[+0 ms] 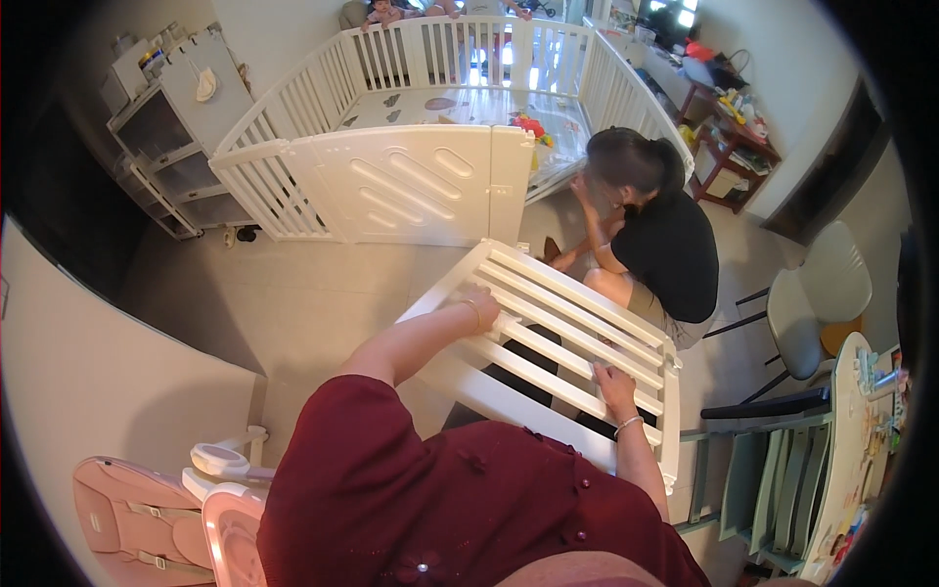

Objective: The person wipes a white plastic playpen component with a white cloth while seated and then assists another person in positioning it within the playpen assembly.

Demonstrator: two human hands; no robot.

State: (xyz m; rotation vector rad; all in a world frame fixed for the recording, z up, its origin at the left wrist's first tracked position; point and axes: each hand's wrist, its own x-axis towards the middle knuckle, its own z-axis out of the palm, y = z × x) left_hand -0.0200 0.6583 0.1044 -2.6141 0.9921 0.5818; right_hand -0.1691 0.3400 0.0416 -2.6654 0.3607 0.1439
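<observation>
A white slatted fence panel lies tilted across in front of me, over my legs. My left hand, with a thin bracelet at the wrist, is closed on the panel near its far left corner; a small white piece beside the fingers is too unclear to name. My right hand, wearing a pale bracelet, is wrapped round a slat nearer the panel's right end. Its fingertips are partly hidden. Beyond the panel stands a white playpen, its front gate panel facing me and a gap at its right.
A person in a black top crouches at the playpen's gap. A small child is at its far rail. A grey chair and a cluttered table stand right; a pink high chair stands left, shelves farther back.
</observation>
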